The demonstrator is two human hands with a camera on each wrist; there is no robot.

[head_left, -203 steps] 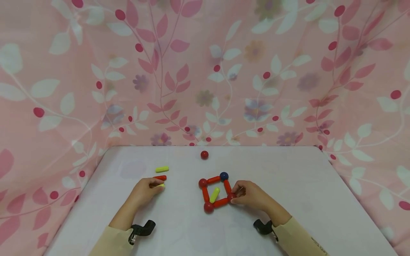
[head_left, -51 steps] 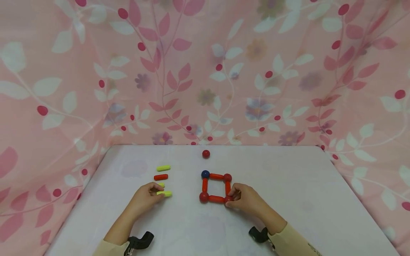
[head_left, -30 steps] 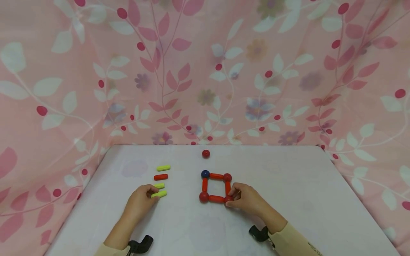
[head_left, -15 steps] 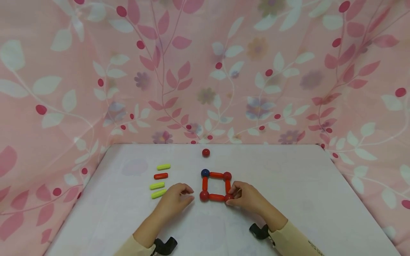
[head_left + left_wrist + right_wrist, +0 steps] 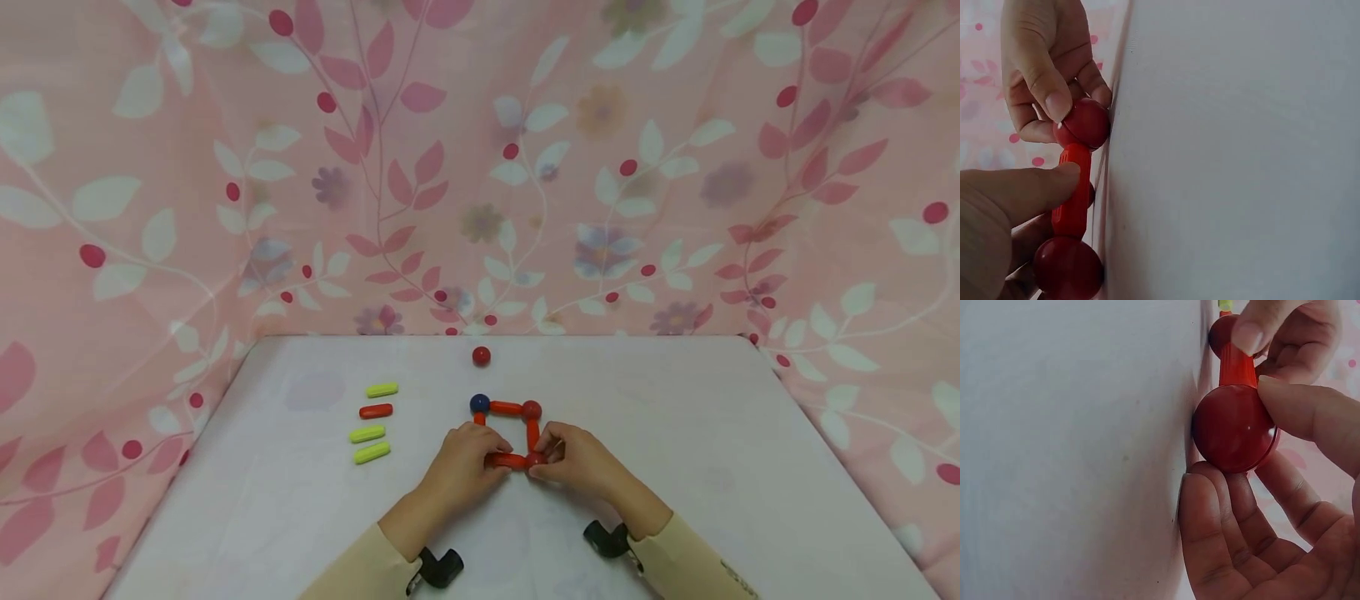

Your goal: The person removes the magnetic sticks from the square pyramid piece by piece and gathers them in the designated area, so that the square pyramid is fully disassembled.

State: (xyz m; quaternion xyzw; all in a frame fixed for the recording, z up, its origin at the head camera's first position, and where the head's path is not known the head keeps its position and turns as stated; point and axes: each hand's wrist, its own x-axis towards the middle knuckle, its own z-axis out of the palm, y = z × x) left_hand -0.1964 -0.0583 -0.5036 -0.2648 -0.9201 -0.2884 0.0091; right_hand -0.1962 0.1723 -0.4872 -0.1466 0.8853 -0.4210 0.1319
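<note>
A square of red magnetic rods and balls lies on the table, with a blue ball (image 5: 480, 404) at its back left corner and a red ball (image 5: 531, 410) at its back right. My left hand (image 5: 463, 462) pinches the front red rod (image 5: 1072, 194) between thumb and fingers. Its front left red ball (image 5: 1067, 269) shows in the left wrist view but is hidden behind that hand in the head view. With thumb and fingers, my right hand (image 5: 581, 458) holds the front right red ball (image 5: 1235, 428).
Left of the square, three yellow rods (image 5: 382, 390) and a red rod (image 5: 376, 411) lie in a column. One loose red ball (image 5: 481, 356) sits near the back edge of the white table (image 5: 675, 417). Behind hangs a floral curtain (image 5: 480, 167).
The yellow rod once inside the square is gone from it, and the left column has gained one. The square has turned. My left hand left the yellow rods and moved right; my right hand stays put lately.
</note>
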